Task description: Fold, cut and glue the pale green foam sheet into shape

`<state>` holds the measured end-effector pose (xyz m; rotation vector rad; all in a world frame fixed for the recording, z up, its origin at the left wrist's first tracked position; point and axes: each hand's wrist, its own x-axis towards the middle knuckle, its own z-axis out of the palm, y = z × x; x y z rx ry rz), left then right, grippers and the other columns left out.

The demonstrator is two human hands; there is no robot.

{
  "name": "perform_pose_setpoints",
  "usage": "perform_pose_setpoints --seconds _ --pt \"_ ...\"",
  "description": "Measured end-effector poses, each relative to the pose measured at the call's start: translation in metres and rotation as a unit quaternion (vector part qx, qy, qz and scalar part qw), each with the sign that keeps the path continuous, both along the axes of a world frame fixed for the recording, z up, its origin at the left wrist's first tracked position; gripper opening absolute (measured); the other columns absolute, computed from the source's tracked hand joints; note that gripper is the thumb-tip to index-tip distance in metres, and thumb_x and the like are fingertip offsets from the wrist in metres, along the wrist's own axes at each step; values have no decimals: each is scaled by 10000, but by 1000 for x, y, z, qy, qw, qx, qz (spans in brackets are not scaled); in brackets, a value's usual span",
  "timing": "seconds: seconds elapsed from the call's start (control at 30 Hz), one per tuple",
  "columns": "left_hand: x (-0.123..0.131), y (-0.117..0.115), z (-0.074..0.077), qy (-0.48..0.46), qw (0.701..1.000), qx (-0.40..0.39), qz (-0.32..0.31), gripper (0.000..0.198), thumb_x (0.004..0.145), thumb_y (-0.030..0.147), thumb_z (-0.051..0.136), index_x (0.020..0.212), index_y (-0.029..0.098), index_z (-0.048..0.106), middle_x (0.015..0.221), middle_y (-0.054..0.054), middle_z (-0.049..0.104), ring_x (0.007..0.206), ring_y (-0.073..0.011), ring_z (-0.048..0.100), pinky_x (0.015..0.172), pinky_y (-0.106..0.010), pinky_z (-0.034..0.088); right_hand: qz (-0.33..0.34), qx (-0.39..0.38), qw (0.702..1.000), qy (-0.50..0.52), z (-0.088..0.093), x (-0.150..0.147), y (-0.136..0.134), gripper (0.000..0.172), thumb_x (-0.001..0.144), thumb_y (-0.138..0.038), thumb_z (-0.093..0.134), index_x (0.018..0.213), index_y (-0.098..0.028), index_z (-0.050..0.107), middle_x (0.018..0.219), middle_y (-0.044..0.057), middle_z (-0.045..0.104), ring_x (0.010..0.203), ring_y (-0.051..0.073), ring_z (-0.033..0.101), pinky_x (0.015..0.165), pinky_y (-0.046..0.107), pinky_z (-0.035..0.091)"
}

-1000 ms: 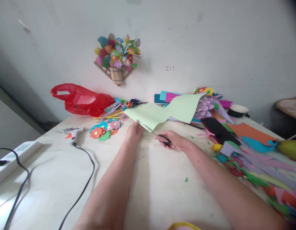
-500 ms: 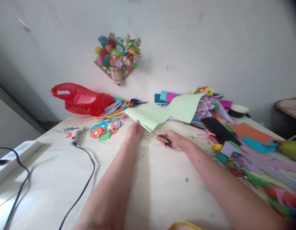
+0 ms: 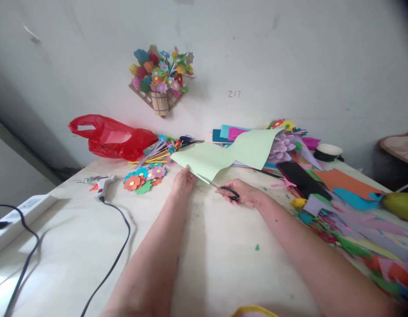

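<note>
A large pale green craft sheet (image 3: 204, 156) lies with a wavy bend across the middle of the table, its right part raised over other materials. My left hand (image 3: 185, 178) pinches its near edge. In my right hand (image 3: 237, 192) is a pair of scissors (image 3: 209, 181) with dark handles, fingers wrapped round the loops. The blades point left and meet the sheet's near edge, just right of my left fingers. Left of that hand lies a cluster of coloured paper flowers (image 3: 144, 178).
A glue gun (image 3: 104, 187) with its cord and a white power strip (image 3: 22, 215) lie on the left. Behind stands a red plastic bag (image 3: 121, 143). On the right are a phone (image 3: 303, 180), a white-topped roll (image 3: 328, 152) and many coloured scraps (image 3: 352, 220).
My right hand and the scissors have shifted very slightly right, and the blades look a little more spread. The left hand keeps its hold on the sheet.
</note>
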<state>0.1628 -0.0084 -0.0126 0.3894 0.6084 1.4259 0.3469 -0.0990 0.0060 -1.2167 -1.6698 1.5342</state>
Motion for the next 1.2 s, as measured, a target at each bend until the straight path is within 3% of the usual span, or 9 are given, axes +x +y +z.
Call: perform_pose_setpoints --seconds 0.4,0.9,1.2 --pt "2 -4 2 9 1000 -1 -10 105 764 82 472 795 115 568 653 -46 643 651 -151 632 761 -330 497 -7 -12 1000 8 5 -2 -3 317 685 -436 577 656 -135 485 476 -52 453 355 24 347 314 156 259" --pt "5 -6 3 26 999 25 -19 117 778 80 454 787 117 565 676 -43 654 633 -140 631 739 -318 510 -28 -12 999 25 -3 -5 3 340 667 -459 588 620 -144 470 460 -48 483 328 28 368 322 171 232" --pt "4 -5 4 9 1000 2 -13 128 767 74 470 819 130 573 696 -39 655 667 -136 633 740 -290 507 -32 11 999 33 -5 -6 3 328 673 -440 589 605 -140 475 438 -50 478 316 26 356 318 168 231"
